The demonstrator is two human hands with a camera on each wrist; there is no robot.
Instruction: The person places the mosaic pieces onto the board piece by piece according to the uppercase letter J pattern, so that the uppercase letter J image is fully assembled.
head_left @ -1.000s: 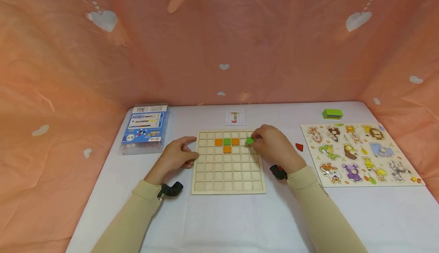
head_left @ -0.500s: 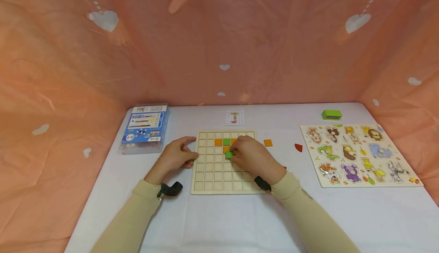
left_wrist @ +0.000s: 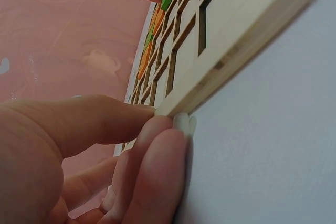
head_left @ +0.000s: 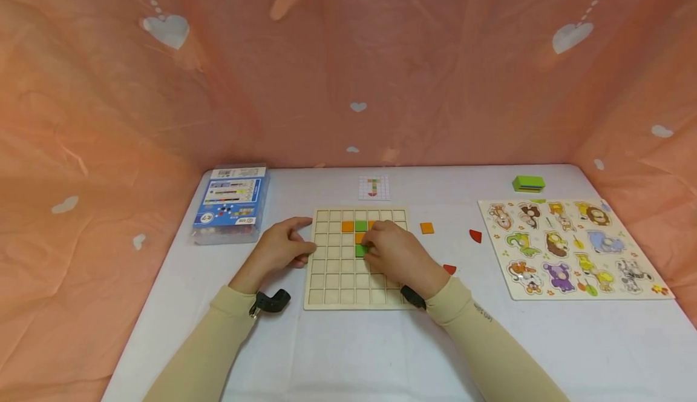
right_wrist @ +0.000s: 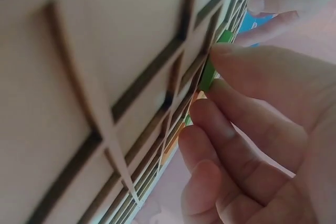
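The right hand [head_left: 400, 253] has its grip pinching a green square tile [head_left: 359, 251] between thumb and forefinger, right at row 4, column 4 of a 7-by-7 wooden grid board [head_left: 332, 266]. Can't tell if it's fully seated in the cell. Just above that there's a middle orange tile [head_left: 360, 238], then an upper green tile [head_left: 360, 226] flanked by a left orange tile [head_left: 348, 226] and a right orange tile [head_left: 371, 224], which is half hidden by the hand.

Left hand [head_left: 278, 247]: grip's loosely spread, fingertips touching the board's left edge.

Also on the table [head_left: 348, 353]: a loose orange tile [head_left: 427, 228] and 2 red wedges [head_left: 475, 236], right of the board, plus a J-pattern card [head_left: 373, 187] behind it.
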